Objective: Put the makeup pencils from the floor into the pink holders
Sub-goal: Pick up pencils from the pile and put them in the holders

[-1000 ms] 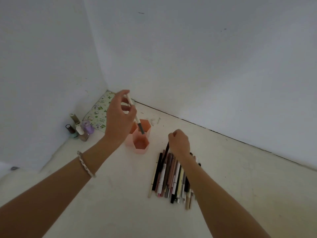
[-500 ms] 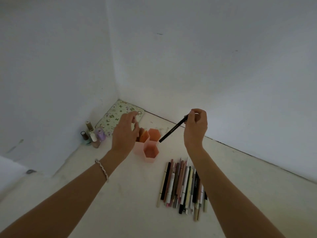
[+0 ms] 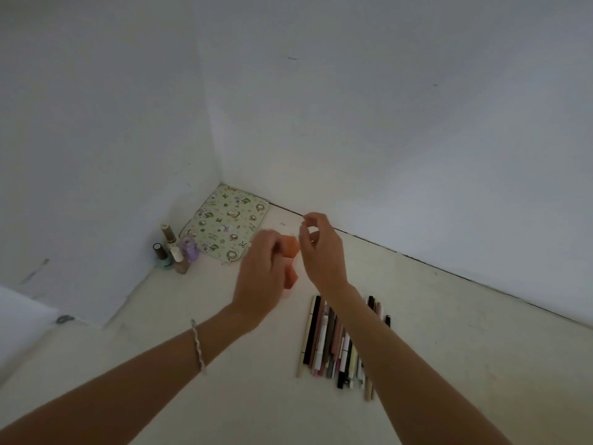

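The pink holders point(image 3: 291, 248) stand on the floor near the corner, mostly covered by my two hands. My left hand point(image 3: 260, 277) hovers over their left side, back toward me, with its fingers curled down and blurred; its palm side is hidden. My right hand point(image 3: 322, 252) is above their right side, thumb and forefinger slightly apart with nothing visible between them. The black pencil it held is out of sight. A row of several makeup pencils point(image 3: 333, 345) lies on the floor under my right forearm.
A green patterned pouch point(image 3: 224, 229) lies flat in the wall corner. Several nail polish bottles point(image 3: 173, 252) stand against the left wall. White walls close the space at the left and back. The floor point(image 3: 465, 348) is pale.
My right hand carried the black pencil left and down to the holders, and the pencil is no longer seen. My left hand shifted right over the holders.
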The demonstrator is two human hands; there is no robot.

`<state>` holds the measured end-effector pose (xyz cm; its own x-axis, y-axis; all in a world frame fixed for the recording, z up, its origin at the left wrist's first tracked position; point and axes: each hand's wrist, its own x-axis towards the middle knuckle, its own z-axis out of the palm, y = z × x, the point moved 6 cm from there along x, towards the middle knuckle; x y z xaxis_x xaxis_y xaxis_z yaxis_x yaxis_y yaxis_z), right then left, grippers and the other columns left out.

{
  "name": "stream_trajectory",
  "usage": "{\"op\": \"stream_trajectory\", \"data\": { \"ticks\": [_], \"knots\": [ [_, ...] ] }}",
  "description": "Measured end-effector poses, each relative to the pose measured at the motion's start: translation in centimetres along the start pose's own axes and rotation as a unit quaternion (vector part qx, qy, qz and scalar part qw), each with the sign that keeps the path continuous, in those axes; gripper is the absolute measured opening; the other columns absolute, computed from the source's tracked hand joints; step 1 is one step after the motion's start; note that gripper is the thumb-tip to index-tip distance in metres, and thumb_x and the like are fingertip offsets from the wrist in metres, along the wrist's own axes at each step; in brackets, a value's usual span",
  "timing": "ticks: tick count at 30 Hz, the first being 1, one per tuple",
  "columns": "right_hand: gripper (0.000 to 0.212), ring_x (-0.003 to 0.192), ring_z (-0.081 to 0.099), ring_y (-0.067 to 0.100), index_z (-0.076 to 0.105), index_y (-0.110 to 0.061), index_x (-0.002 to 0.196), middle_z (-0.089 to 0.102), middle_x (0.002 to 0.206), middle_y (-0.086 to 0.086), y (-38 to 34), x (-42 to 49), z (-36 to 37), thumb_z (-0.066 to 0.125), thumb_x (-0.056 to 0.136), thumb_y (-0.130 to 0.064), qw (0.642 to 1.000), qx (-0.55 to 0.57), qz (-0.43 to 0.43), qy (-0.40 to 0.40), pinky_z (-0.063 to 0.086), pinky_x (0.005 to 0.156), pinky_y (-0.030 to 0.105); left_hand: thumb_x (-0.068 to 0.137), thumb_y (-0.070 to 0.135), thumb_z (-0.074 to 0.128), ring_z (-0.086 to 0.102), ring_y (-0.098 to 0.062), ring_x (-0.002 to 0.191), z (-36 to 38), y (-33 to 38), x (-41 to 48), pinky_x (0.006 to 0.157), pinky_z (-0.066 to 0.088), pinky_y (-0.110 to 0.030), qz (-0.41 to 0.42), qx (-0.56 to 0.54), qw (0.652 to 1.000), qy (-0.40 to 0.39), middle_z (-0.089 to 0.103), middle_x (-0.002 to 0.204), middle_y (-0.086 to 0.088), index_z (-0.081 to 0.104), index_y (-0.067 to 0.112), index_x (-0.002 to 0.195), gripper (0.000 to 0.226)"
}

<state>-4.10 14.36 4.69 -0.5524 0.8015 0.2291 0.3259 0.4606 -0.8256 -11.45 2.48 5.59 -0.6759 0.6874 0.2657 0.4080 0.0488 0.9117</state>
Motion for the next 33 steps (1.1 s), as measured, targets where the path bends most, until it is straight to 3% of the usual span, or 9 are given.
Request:
{"op": "stream_trajectory", "data": {
  "ticks": [4,7,9,18,21,24,28,31,33],
  "knots": [
    [0.023,0.072,0.062,0.014,0.055,-0.019,0.116,0.063,0.100,-0.009,2.6,0.0,-3.3,0.046,0.096,-0.012,0.996,0.018,0.074,0.039,0.053,0.065,0.031,0.100,0.015,0.039,0.055,-0.009,0.072,6.9,-2.1,-5.0,0.067,0.049,-0.025,-0.060,0.135,0.969,-0.197,0.057,0.082,0.004,0.053,0.023,0.086,0.021],
    [0.019,0.059,0.058,0.009,0.055,-0.022,0.113,0.062,0.092,-0.013,4.2,-0.4,-5.0,0.047,0.097,-0.017,0.996,0.009,0.084,0.035,0.050,0.057,0.023,0.102,0.012,0.037,0.058,-0.024,0.105,10.5,-5.6,-6.5,0.090,0.049,-0.033,-0.114,0.339,0.876,-0.325,0.058,0.116,-0.010,0.055,0.006,0.113,0.022],
    [0.018,0.050,0.052,0.004,0.056,-0.022,0.112,0.062,0.090,-0.013,5.2,-0.9,-5.8,0.048,0.096,-0.018,0.996,0.000,0.086,0.036,0.046,0.052,0.017,0.101,0.016,0.041,0.056,-0.027,0.114,11.3,-7.2,-6.9,0.094,0.046,-0.034,-0.169,0.363,0.853,-0.334,0.054,0.125,-0.012,0.050,0.003,0.121,0.025],
    [0.017,0.051,0.055,0.004,0.057,-0.022,0.111,0.060,0.095,-0.017,9.0,-3.1,-6.6,0.049,0.097,-0.018,0.994,-0.015,0.110,0.015,0.046,0.051,0.014,0.096,0.017,0.055,0.060,-0.027,0.107,12.0,-9.1,-6.7,0.084,0.047,-0.032,-0.279,0.325,0.867,-0.254,0.060,0.117,-0.011,0.051,0.007,0.114,0.021],
    [0.017,0.064,0.058,0.008,0.061,-0.017,0.107,0.063,0.096,-0.008,9.7,-3.4,-5.3,0.050,0.095,-0.016,0.988,-0.054,0.133,-0.051,0.047,0.060,0.022,0.094,0.016,0.058,0.060,-0.023,0.096,11.6,-8.2,-6.2,0.077,0.047,-0.031,-0.267,0.298,0.884,-0.241,0.059,0.111,-0.011,0.051,0.008,0.111,0.019],
    [0.018,0.080,0.064,0.021,0.066,-0.006,0.095,0.068,0.092,0.005,10.5,-3.7,-3.1,0.050,0.092,-0.013,0.956,-0.184,0.163,-0.160,0.055,0.071,0.032,0.093,0.015,0.062,0.057,-0.011,0.074,10.3,-5.8,-3.8,0.066,0.049,-0.023,-0.215,0.212,0.936,-0.180,0.063,0.094,-0.005,0.050,0.012,0.102,0.015],
    [0.020,0.070,0.059,0.024,0.051,-0.008,0.069,0.056,0.068,0.005,11.0,-5.0,-0.4,0.054,0.088,-0.015,0.906,-0.293,0.190,-0.240,0.046,0.059,0.029,0.089,0.011,0.067,0.064,-0.013,0.081,6.3,-2.0,1.0,0.075,0.057,-0.029,-0.139,0.103,0.983,-0.058,0.061,0.091,0.000,0.049,0.016,0.124,0.039],
    [0.016,0.087,0.058,0.024,0.056,-0.011,0.080,0.062,0.085,0.006,10.7,-5.6,1.5,0.055,0.091,-0.024,0.881,-0.372,0.148,-0.253,0.044,0.065,0.029,0.090,0.010,0.067,0.065,-0.004,0.078,3.6,-0.7,2.9,0.066,0.054,-0.016,-0.112,0.051,0.992,-0.017,0.062,0.088,0.009,0.037,0.031,0.143,0.064],
    [0.014,0.097,0.058,0.025,0.062,-0.011,0.093,0.065,0.098,0.007,10.5,-5.8,2.3,0.053,0.092,-0.021,0.872,-0.401,0.130,-0.250,0.045,0.072,0.030,0.089,0.012,0.066,0.065,-0.001,0.076,1.9,-0.5,3.6,0.059,0.048,-0.009,-0.108,0.047,0.993,0.019,0.064,0.091,0.007,0.039,0.035,0.141,0.062]
  ]
}}
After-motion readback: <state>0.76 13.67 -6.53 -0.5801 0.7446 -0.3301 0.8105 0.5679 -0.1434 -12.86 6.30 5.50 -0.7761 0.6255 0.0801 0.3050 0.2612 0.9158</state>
